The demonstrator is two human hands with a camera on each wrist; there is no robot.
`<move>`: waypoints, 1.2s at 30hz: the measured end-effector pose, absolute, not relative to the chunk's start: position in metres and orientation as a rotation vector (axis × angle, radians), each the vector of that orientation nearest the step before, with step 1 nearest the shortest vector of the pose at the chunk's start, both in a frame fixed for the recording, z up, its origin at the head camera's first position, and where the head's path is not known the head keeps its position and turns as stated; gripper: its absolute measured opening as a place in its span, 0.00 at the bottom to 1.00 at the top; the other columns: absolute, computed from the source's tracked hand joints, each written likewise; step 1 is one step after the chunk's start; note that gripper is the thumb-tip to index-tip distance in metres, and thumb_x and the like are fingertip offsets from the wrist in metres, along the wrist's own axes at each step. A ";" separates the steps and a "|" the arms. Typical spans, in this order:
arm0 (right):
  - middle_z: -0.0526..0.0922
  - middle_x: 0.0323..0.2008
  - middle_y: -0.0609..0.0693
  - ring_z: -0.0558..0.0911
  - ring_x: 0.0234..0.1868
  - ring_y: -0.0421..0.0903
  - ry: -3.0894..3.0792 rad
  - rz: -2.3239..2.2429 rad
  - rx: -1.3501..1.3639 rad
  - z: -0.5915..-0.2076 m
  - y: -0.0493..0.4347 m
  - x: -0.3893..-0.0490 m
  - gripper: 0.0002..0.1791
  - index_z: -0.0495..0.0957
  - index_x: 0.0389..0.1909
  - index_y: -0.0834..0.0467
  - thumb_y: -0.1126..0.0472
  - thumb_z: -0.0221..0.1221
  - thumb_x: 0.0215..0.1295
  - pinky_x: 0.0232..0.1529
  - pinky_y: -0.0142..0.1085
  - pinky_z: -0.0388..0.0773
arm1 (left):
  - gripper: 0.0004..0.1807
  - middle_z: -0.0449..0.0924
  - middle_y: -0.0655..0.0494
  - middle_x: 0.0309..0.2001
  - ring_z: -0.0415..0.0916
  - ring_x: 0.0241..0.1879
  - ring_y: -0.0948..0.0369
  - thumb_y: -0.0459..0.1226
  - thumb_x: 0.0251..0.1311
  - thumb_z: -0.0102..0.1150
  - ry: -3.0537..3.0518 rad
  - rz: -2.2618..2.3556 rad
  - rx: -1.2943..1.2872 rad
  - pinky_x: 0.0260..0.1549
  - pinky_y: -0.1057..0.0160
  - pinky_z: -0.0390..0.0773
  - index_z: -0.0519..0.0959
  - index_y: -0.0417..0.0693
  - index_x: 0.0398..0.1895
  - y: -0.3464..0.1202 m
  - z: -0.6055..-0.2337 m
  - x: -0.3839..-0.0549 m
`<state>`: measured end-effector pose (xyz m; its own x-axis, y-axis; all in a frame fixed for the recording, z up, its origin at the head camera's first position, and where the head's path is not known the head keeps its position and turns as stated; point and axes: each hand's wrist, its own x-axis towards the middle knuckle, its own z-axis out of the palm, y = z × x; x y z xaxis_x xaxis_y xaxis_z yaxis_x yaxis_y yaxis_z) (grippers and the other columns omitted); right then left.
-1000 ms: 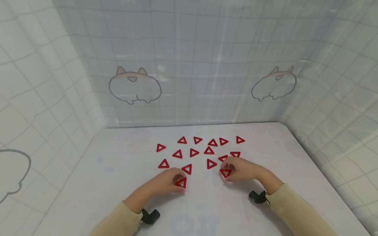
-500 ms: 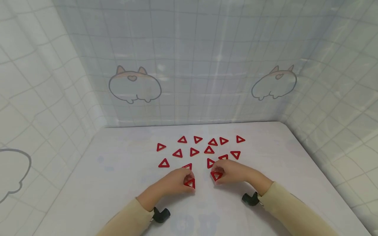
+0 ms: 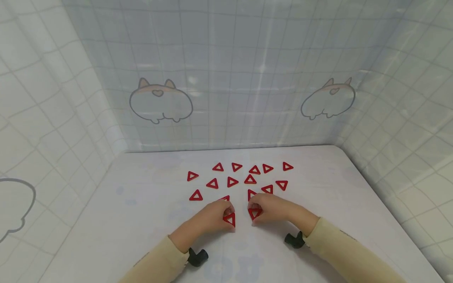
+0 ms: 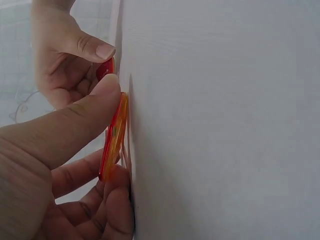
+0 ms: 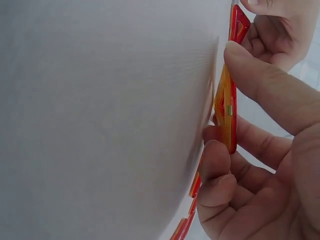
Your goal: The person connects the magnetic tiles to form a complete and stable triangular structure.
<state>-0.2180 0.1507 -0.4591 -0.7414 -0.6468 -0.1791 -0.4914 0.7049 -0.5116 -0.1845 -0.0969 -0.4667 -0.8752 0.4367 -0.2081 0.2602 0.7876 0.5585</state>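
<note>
My left hand (image 3: 213, 217) pinches a red triangle piece (image 3: 232, 215) between thumb and fingers, low over the white table. To its right, my right hand (image 3: 274, 208) pinches a second red triangle piece (image 3: 250, 213) in the same way. A short gap separates the two pieces in the head view. Seen edge-on in the left wrist view, the left triangle piece (image 4: 106, 160) is red on one face and orange on the other. The right one (image 5: 232, 135) looks alike in the right wrist view, tilted close to the table surface. Fingers partly hide both pieces.
Several more red triangles (image 3: 196, 192) lie flat and scattered on the table (image 3: 141, 220) beyond the hands. Two of them are partly covered by the fingers. A grid-patterned curtain (image 3: 226, 78) rises behind the table and along both sides.
Both hands have moved toward each other, the left one rightward and the right one leftward and slightly nearer, each with its triangle piece. The triangles on the table lie as before.
</note>
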 end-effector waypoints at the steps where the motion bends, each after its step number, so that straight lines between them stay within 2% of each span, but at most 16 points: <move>1: 0.77 0.36 0.36 0.76 0.39 0.37 2.569 -0.631 -0.884 -0.459 0.150 -0.218 0.23 0.81 0.46 0.48 0.49 0.76 0.51 0.41 0.31 0.79 | 0.26 0.76 0.66 0.37 0.73 0.39 0.65 0.47 0.43 0.81 2.651 0.760 0.538 0.40 0.62 0.80 0.80 0.55 0.45 -0.097 -0.467 -0.184; 6: 0.78 0.37 0.36 0.77 0.40 0.37 2.567 -0.650 -0.845 -0.459 0.150 -0.216 0.23 0.81 0.46 0.48 0.51 0.78 0.49 0.42 0.32 0.79 | 0.23 0.76 0.65 0.38 0.73 0.40 0.65 0.44 0.46 0.80 2.657 0.747 0.584 0.43 0.61 0.80 0.80 0.54 0.44 -0.099 -0.464 -0.183; 11: 0.79 0.36 0.37 0.77 0.38 0.37 2.572 -0.635 -0.853 -0.459 0.149 -0.216 0.21 0.82 0.46 0.49 0.55 0.77 0.51 0.41 0.32 0.79 | 0.20 0.76 0.65 0.36 0.73 0.37 0.65 0.44 0.49 0.78 2.677 0.747 0.601 0.40 0.63 0.79 0.80 0.53 0.44 -0.099 -0.462 -0.180; 17: 0.78 0.31 0.37 0.76 0.33 0.37 2.556 -0.631 -0.900 -0.459 0.144 -0.215 0.19 0.81 0.43 0.49 0.54 0.76 0.52 0.36 0.29 0.78 | 0.20 0.77 0.65 0.35 0.73 0.35 0.65 0.43 0.49 0.79 2.687 0.772 0.584 0.36 0.64 0.79 0.81 0.52 0.44 -0.094 -0.464 -0.181; 26: 0.76 0.27 0.38 0.76 0.30 0.38 2.512 -0.648 -0.898 -0.458 0.134 -0.214 0.20 0.79 0.44 0.49 0.54 0.75 0.54 0.34 0.30 0.78 | 0.17 0.76 0.67 0.32 0.73 0.33 0.67 0.42 0.50 0.77 2.684 0.810 0.607 0.36 0.66 0.78 0.80 0.54 0.42 -0.090 -0.471 -0.183; 36: 0.76 0.27 0.38 0.76 0.30 0.37 2.529 -0.637 -0.891 -0.462 0.130 -0.213 0.19 0.78 0.43 0.48 0.54 0.75 0.53 0.34 0.31 0.77 | 0.18 0.76 0.67 0.32 0.73 0.32 0.67 0.42 0.50 0.77 2.685 0.805 0.607 0.34 0.67 0.77 0.80 0.54 0.43 -0.088 -0.473 -0.183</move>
<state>-0.2128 0.1299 -0.4624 -0.7252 -0.6584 -0.2015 -0.4845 0.6959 -0.5300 -0.1828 -0.0878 -0.4734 -0.8749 0.4646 -0.1366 0.3129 0.7577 0.5727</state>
